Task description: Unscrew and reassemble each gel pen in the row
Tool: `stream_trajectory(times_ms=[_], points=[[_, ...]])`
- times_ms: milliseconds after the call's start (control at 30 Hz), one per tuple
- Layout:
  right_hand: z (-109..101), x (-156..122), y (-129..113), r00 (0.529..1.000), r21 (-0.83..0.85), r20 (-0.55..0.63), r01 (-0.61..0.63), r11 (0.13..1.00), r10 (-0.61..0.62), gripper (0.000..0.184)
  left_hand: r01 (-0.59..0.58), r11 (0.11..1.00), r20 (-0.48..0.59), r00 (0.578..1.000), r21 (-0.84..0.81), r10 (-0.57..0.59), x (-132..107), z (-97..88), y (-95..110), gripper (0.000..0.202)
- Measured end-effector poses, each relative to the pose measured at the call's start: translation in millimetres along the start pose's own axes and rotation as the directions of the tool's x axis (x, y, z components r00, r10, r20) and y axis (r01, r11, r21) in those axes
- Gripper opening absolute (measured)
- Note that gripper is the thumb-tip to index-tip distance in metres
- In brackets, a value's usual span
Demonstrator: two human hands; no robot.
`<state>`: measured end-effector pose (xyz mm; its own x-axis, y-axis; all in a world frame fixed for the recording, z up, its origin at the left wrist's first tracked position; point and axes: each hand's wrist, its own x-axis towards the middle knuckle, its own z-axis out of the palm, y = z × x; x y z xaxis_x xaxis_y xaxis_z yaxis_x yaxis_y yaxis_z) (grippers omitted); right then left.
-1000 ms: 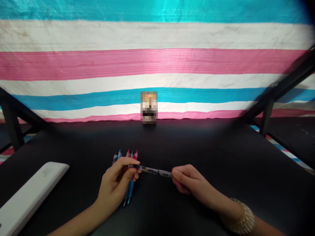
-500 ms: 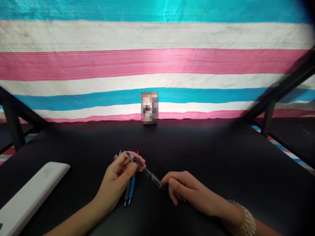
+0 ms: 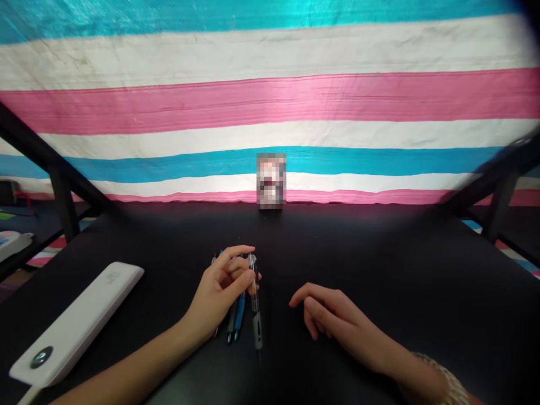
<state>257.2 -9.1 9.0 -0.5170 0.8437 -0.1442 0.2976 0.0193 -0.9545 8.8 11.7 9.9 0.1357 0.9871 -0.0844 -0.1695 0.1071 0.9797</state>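
Observation:
My left hand (image 3: 225,289) is closed on a pen (image 3: 255,312) with a clear barrel and a grey grip, pinched near its upper end between thumb and fingers. Its lower end points toward me, close to the black table. Partly covered by that hand, several pens lie side by side, among them a blue pen (image 3: 239,318) and a dark grey pen (image 3: 231,326). My right hand (image 3: 333,315), with a beaded bracelet at the wrist, hovers over or rests on the table to the right. Its fingers are loosely bent and apart, with nothing in them.
A long white device (image 3: 80,320) with a round dark button lies on the left of the black table (image 3: 358,247). At the back edge stands a small blurred picture or box (image 3: 271,181). Black frame bars flank the table, and a striped sheet (image 3: 169,107) hangs behind.
In my left hand the pen has swung from slanting toward the right hand to nearly straight toward me. My right hand is now apart from the pen's tip. The view has shifted left.

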Motion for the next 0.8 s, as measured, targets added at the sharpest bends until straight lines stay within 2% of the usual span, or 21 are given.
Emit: stream_trajectory(times_ms=[200,367,600,800], points=[[1.3,1.0,1.8,1.000,-0.009,0.000,-0.002,1.000,0.002,0.039,-0.008,1.000,0.008,1.000,0.009,0.008,2.0,-4.2,-2.6,0.024],[1.1,1.2,1.0,1.000,-0.005,0.000,-0.019,1.000,0.019,0.038,-0.034,0.999,0.007,0.999,-0.013,0.034,1.6,-2.4,-1.1,0.034],[0.1,2.0,-0.5,0.999,0.002,0.005,-0.035,0.999,0.035,0.038,-0.059,0.998,0.003,0.998,0.036,0.059,2.2,-5.2,3.6,0.022],[-0.2,2.9,-0.6,0.999,0.004,0.003,-0.042,0.999,0.042,0.037,-0.076,0.997,0.001,0.997,-0.012,0.076,3.8,-5.7,5.3,0.033]])
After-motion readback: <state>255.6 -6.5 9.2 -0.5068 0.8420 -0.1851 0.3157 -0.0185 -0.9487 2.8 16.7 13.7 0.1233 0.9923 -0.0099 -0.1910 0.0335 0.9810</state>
